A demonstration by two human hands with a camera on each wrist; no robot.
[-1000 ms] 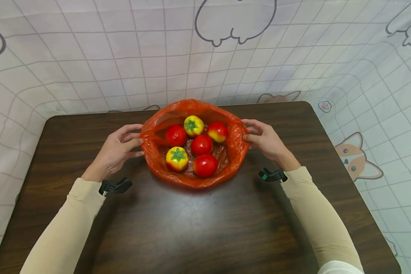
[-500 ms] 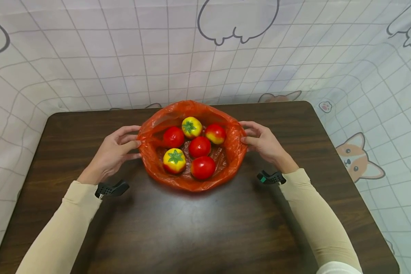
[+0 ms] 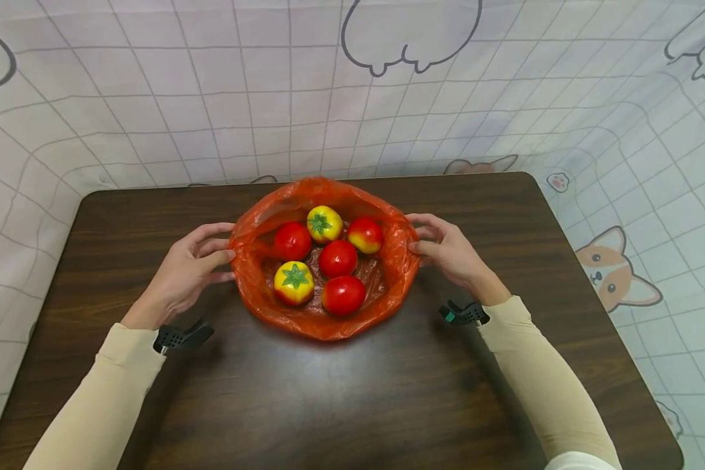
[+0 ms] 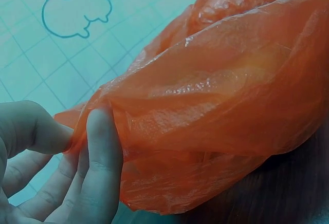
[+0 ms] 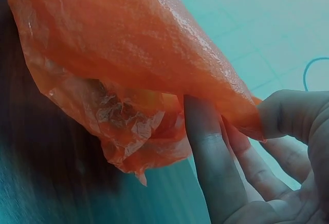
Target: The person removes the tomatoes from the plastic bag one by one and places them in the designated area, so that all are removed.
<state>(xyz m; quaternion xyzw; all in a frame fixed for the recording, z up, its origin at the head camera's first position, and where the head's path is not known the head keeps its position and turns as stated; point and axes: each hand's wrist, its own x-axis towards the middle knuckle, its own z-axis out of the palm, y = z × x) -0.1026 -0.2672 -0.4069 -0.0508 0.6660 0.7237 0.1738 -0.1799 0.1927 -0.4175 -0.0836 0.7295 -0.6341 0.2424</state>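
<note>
Currently | orange bag (image 3: 323, 329), mouth spread, lies near back edge of table (image 3: 329, 411) | six shiny fruits (image 3: 337, 259) inside | left hand (image 3: 182, 274), right hand (image 3: 451, 253) pinch opposite rims | table stretches wide in front

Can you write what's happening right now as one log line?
left hand: pinches orange-red bag | right hand: pinches opposite side | bag: wide open | inside: six fruits, red or red-and-yellow

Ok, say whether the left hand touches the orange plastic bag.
Touching: the left wrist view shows the left hand pinching the orange plastic bag by its edge.
</note>
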